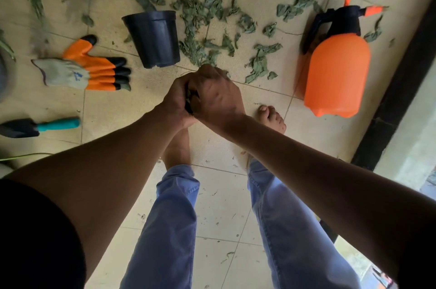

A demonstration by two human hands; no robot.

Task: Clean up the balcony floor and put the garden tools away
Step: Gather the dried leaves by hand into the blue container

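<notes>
Both hands — left hand [175, 102] and right hand [215, 97] — cup a wad of leaves [189, 100] between them, while most leaves [207, 17] litter the floor [113, 109] and gloves [82, 69], trowel [37, 126], pots [153, 38] and sprayer [337, 67] remain out — barely begun.

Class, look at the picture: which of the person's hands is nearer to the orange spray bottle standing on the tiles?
The right hand. It is on the side of the orange spray bottle, with bare tile between them. The left hand is clasped against the right hand's far side, so farther away.
</notes>
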